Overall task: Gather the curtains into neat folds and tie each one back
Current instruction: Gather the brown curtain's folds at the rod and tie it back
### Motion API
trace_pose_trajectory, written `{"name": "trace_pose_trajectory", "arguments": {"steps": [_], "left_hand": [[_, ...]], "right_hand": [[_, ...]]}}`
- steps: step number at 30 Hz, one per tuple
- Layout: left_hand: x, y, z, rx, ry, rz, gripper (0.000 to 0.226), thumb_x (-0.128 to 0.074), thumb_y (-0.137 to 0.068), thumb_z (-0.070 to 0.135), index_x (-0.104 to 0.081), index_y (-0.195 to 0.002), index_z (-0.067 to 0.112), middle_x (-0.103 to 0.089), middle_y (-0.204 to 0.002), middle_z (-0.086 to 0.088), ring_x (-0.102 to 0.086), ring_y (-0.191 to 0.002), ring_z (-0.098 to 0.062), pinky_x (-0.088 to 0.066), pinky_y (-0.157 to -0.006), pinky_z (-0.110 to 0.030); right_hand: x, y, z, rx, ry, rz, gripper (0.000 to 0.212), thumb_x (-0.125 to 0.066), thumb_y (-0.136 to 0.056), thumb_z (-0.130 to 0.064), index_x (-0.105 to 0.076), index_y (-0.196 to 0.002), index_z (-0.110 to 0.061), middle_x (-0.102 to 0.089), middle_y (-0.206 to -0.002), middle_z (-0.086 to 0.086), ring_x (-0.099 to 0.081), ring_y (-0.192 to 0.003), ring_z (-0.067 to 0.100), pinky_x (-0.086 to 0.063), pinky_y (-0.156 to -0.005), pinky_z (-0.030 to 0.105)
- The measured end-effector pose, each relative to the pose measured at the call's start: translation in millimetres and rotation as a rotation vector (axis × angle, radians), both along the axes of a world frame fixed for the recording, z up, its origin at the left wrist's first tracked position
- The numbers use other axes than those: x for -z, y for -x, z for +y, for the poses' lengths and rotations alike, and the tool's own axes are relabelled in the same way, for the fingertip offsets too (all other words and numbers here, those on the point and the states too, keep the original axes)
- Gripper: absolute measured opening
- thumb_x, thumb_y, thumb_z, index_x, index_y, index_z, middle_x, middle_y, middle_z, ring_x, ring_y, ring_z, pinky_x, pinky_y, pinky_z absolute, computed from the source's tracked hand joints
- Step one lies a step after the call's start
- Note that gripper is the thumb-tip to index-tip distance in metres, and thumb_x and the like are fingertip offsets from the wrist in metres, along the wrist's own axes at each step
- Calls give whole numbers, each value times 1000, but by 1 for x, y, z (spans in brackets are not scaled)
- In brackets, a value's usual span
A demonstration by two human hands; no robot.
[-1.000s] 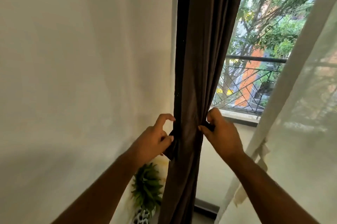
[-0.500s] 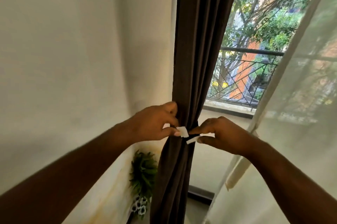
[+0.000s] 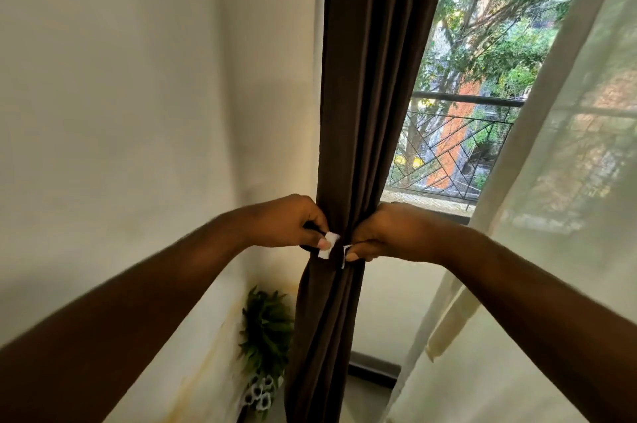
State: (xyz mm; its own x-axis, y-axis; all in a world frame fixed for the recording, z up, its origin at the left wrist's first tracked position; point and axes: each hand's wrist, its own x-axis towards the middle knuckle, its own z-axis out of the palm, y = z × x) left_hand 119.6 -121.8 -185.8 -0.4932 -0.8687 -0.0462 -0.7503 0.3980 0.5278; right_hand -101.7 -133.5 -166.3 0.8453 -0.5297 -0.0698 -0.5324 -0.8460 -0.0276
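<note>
The curtain (image 3: 358,112) hangs just right of the wall (image 3: 138,112), in front of the window's (image 3: 482,60) left edge. The left hand (image 3: 286,222) sits at the curtain's left side, the right hand (image 3: 393,233) at its right, level with each other. Between them, on the curtain's front, lie the tie ends (image 3: 327,245). The plant (image 3: 265,336) stands below, left of the curtain. The sheer (image 3: 551,250) hangs right of the curtain.

A plain cream wall (image 3: 138,95) fills the nine o'clock side, meeting another wall in a corner. At one o'clock a window (image 3: 482,43) lets in daylight, showing green trees (image 3: 499,15) and a dark metal railing (image 3: 458,146). At six o'clock, a potted plant (image 3: 265,329) stands in the corner.
</note>
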Motion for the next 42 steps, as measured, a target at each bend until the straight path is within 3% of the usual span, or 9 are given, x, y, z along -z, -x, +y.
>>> {"name": "trace_pose_trajectory", "arguments": {"steps": [4, 7, 12, 17, 21, 24, 29, 35, 42], "left_hand": [[2, 0, 0, -42, -37, 39, 16, -62, -93, 21, -73, -90, 10, -72, -82, -14, -57, -48, -18, -50, -52, -27], [3, 0, 3, -44, -84, 66, 17, -55, -97, 19, -70, -90, 12, -75, -81, -11, -53, -39, -12, -49, -47, -23], [-3, 3, 5, -61, -97, 37, 20, -53, -98, 15, -69, -101, 4, -58, -41, 8, -52, -34, -7, -46, -48, -21], [-4, 0, 8, -44, -100, 31, 17, -55, -97, 13, -71, -97, 7, -65, -59, 13, -61, -43, -7, -46, -47, -23], [-4, 0, 8, -37, -87, 0, 16, -55, -97, 14, -69, -90, 12, -67, -76, -7, -62, -45, -10, -45, -45, -21], [-4, 0, 8, -48, -104, 26, 16, -55, -97, 12, -70, -91, 9, -67, -75, -13, -62, -45, -10, -46, -46, -21], [-4, -5, 12, 9, -252, 217, 13, -77, -80, 10, -73, -92, 6, -70, -67, -2, -63, -53, -14, -47, -47, -21], [21, 6, 11, -189, -89, 440, 13, -84, -71, 9, -71, -70, 9, -64, -51, 5, -56, -41, -11, -44, -46, -20], [26, 1, -4, -232, -38, 472, 16, -86, -67, 7, -71, -64, 13, -61, -52, 4, -54, -42, -7, -44, -46, -22]], "right_hand": [[7, -5, -2, 12, 3, -20, 23, -55, -92, -40, -70, -95, -21, -72, -91, -4, -65, -86, 15, -52, -78, 35], [9, -6, -1, 37, 50, -30, 21, -54, -93, -34, -70, -102, -24, -72, -98, -3, -65, -93, 18, -52, -81, 35], [9, -12, 1, 96, 65, -71, 22, -54, -92, -34, -71, -97, -22, -72, -94, 0, -64, -90, 19, -52, -78, 35], [10, -19, -1, 145, 21, -96, 23, -55, -91, -36, -71, -86, -20, -70, -82, 0, -65, -80, 20, -54, -73, 38], [12, -23, -2, 176, 18, -140, 24, -56, -91, -37, -71, -83, -21, -71, -80, 1, -65, -78, 20, -55, -73, 39], [16, -23, -2, 193, 8, -178, 26, -56, -90, -38, -69, -77, -20, -70, -76, 1, -65, -73, 19, -55, -70, 40], [21, -22, -6, 283, -152, -313, 29, -60, -89, -34, -69, -71, -13, -71, -65, -1, -66, -61, 11, -57, -69, 37], [25, -30, -12, 391, -335, -471, 20, -69, -84, -30, -72, -78, -12, -72, -68, 2, -67, -54, 11, -55, -60, 30], [19, -41, -24, 356, -143, -349, 19, -68, -83, -31, -67, -69, -18, -66, -65, -4, -64, -66, 15, -52, -66, 34]]}}
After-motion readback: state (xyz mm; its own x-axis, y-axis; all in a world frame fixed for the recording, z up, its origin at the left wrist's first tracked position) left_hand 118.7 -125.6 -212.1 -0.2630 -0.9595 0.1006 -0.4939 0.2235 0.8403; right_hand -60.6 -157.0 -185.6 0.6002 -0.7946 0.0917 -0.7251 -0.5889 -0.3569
